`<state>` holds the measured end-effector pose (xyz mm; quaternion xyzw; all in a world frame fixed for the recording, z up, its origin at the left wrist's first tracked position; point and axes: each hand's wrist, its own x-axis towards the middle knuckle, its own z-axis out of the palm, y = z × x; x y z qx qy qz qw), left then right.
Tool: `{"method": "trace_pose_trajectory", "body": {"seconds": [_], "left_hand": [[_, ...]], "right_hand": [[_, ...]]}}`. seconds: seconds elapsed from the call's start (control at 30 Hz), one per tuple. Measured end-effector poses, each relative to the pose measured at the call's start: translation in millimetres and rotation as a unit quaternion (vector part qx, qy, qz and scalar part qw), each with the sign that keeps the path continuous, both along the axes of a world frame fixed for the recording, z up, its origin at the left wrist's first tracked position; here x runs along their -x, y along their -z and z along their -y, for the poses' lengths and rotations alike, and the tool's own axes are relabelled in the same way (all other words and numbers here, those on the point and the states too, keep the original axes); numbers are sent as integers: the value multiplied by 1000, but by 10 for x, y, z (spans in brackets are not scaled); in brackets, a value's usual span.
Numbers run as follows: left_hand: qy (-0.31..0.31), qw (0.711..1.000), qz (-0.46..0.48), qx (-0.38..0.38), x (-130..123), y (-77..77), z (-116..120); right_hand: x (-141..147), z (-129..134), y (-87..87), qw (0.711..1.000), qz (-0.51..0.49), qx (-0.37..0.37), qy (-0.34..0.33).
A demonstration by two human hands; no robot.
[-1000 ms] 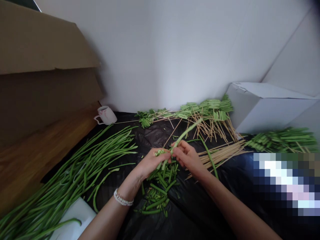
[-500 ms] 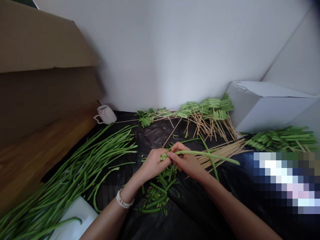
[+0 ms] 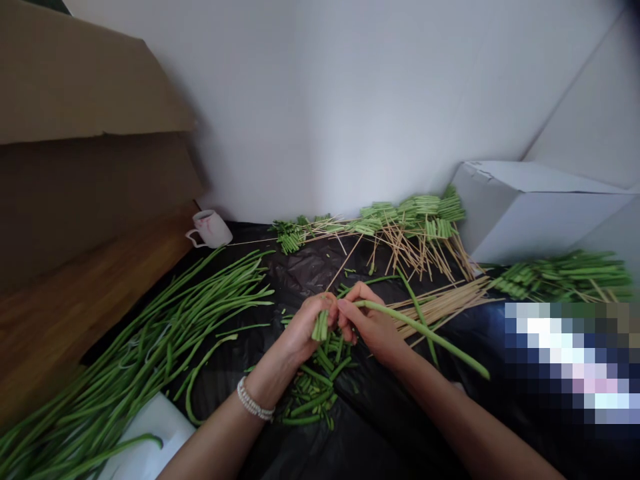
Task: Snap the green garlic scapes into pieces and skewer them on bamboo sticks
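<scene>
My left hand [image 3: 303,328] is shut on a small bunch of cut green bean pieces [image 3: 321,326], their ends pointing down. My right hand [image 3: 369,322] pinches a long green yardlong bean [image 3: 430,335], which runs out to the lower right. Both hands are close together above a heap of cut bean pieces [image 3: 315,390], and they hide its far part. A pearl bracelet [image 3: 255,399] circles my left wrist. Loose long beans [image 3: 150,320] lie to the left of my hands.
Black plastic sheeting [image 3: 320,273] covers the work surface. Bamboo skewers [image 3: 440,307] lie to the right, and skewered bean pieces [image 3: 410,217] line the back. A white mug [image 3: 210,229], cardboard box [image 3: 75,87] and white box [image 3: 530,213] stand around it.
The long bean has swung from pointing up and back to pointing right and down. The bunch in my left hand now shows longer and points downward. My hands sit slightly closer together.
</scene>
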<state>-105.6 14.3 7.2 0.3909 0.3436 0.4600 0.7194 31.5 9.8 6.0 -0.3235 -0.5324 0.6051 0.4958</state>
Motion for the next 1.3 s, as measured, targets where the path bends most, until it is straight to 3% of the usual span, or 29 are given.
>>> {"method": "trace_pose_trajectory", "body": {"seconds": [0.1, 0.2, 0.4, 0.53, 0.6, 0.7, 0.8, 0.87, 1.03, 1.17, 1.3], "left_hand": [[9, 995, 80, 56, 51, -54, -37], [2, 994, 84, 68, 120, -85, -85], [-34, 998, -53, -7, 150, -59, -88], [-20, 986, -162, -38, 131, -25, -52], [-26, 981, -185, -56, 130, -17, -52], [-52, 980, -182, -61, 146, -22, -76], [-67, 979, -188, -42, 166, -47, -95], [-46, 977, -204, -41, 169, -66, -89], [29, 964, -254, -76, 151, -81, -41], [88, 955, -271, -84, 164, -75, -28], [75, 932, -306, -178, 164, -66, -33]], "right_hand": [[-38, -36, 31, 999, 3, 14, -46], [-74, -71, 39, 995, 37, 36, -81], [-57, -66, 56, 985, 118, 41, -118], [1, -53, 170, 977, 191, -32, -91], [6, -66, 223, 970, 222, -67, -71], [-41, -119, 233, 965, 248, -60, -61], [-131, -195, 156, 974, 226, -29, 6], [-178, -233, 92, 981, 186, -6, 52], [-159, -223, 34, 994, 92, 52, 3], [-101, -175, 59, 995, 83, 35, 30], [-81, -147, 66, 997, 81, 19, 3]]}}
